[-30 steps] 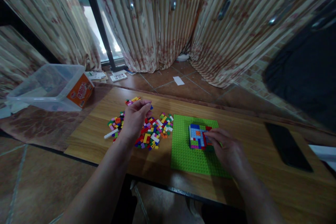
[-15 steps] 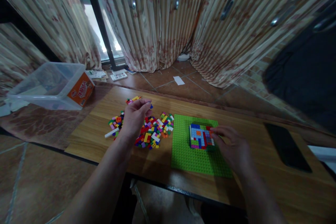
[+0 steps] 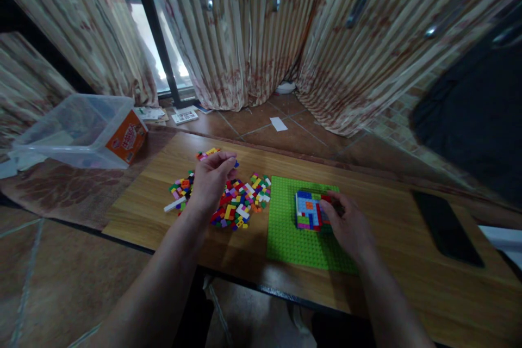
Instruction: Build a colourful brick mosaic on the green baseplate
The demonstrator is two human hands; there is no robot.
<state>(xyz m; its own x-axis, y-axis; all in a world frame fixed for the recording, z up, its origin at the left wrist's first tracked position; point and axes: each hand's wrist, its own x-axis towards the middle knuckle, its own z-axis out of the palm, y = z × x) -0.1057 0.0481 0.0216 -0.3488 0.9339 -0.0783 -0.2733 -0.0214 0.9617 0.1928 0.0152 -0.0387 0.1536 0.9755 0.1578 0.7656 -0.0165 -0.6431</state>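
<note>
A green studded baseplate (image 3: 291,234) lies on the wooden table (image 3: 391,239). A small block of joined bricks (image 3: 308,210), mostly light blue with red, orange and purple, sits on it. My right hand (image 3: 346,223) rests against the block's right side, fingers curled onto it. A pile of loose coloured bricks (image 3: 240,204) lies left of the plate. My left hand (image 3: 212,179) hovers over that pile, fingertips pinched together; what they pinch is too small to make out.
A clear plastic tub (image 3: 77,130) with an orange label lies on a patterned cloth at the left. A black phone (image 3: 446,228) lies on the table at the right. Striped curtains (image 3: 265,32) hang behind, above a tiled floor with papers (image 3: 185,116).
My right hand has shifted slightly along the block's right edge and now sits closer against it. My left hand stays pinched above the pile.
</note>
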